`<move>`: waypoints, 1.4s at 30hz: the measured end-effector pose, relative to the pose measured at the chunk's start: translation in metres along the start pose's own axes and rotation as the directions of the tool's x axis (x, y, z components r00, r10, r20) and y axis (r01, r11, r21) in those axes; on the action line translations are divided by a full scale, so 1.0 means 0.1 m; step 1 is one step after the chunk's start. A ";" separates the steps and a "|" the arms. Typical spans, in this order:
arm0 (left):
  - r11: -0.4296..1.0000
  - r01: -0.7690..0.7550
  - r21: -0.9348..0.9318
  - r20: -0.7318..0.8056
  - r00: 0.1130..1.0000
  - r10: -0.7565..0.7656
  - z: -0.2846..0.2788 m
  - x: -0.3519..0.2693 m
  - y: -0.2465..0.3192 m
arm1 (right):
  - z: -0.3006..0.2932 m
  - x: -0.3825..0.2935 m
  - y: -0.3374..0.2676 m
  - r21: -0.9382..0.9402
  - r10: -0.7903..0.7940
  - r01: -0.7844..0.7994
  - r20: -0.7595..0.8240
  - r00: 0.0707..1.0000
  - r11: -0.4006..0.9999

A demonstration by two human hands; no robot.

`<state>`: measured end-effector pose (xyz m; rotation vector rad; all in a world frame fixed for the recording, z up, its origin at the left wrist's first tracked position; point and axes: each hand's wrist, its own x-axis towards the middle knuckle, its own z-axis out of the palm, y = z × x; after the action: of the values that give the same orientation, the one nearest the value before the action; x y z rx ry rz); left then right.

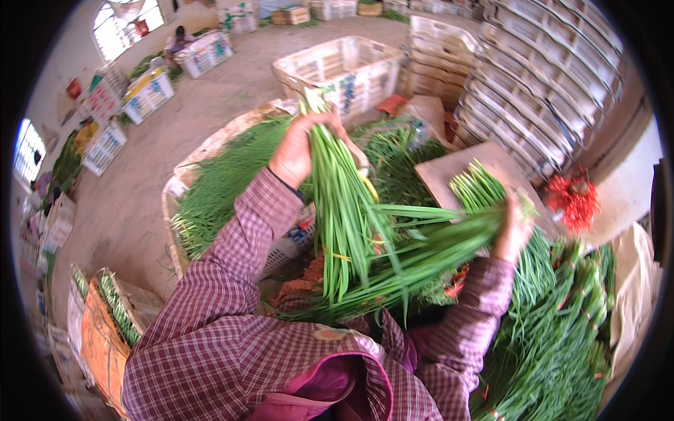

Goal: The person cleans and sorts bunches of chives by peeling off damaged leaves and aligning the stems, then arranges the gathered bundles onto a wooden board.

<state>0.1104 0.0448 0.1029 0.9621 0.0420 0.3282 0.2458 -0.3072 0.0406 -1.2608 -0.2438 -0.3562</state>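
Observation:
My left hand (297,150) is closed round the pale stem ends of a bunch of long green leafy stalks (339,200), like Chinese chives, whose leaves hang down in front of me. Off to the right, my right hand (513,229) grips the pale end of a second green bunch (447,247), blurred by motion, its leaves stretching left across the first. A short row of cut stalks (476,187) lies on a board (437,173) beyond my right hand. Tied bunches (558,326) with red bands are heaped at the lower right.
A plastic crate (184,171) full of loose green stalks stands at the left. Behind it is a whitish crate (347,79), with tall stacked crates (537,84) at the right. Red ties (574,202) hang beside the board. A person (180,39) is beside a far crate.

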 end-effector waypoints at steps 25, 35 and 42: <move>0.897 0.035 -0.440 0.740 0.581 0.340 -0.08 0.09 0.45 | 1.44 -0.89 -0.51 -0.075 0.074 -0.026 0.758 0.648 0.997; 0.883 0.042 -0.467 0.746 0.555 0.368 -0.02 0.08 0.33 | 1.63 -1.04 -0.70 -0.093 0.150 -0.122 0.759 0.633 0.988; 0.928 0.077 -0.365 0.708 0.670 0.223 0.13 0.02 0.16 | 1.79 -1.02 -0.67 -0.123 0.021 0.094 0.708 0.706 0.988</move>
<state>0.1106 0.0434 0.1232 0.6578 -0.8009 -0.0129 0.1287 -0.1408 0.1140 -1.5055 -0.9245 0.1091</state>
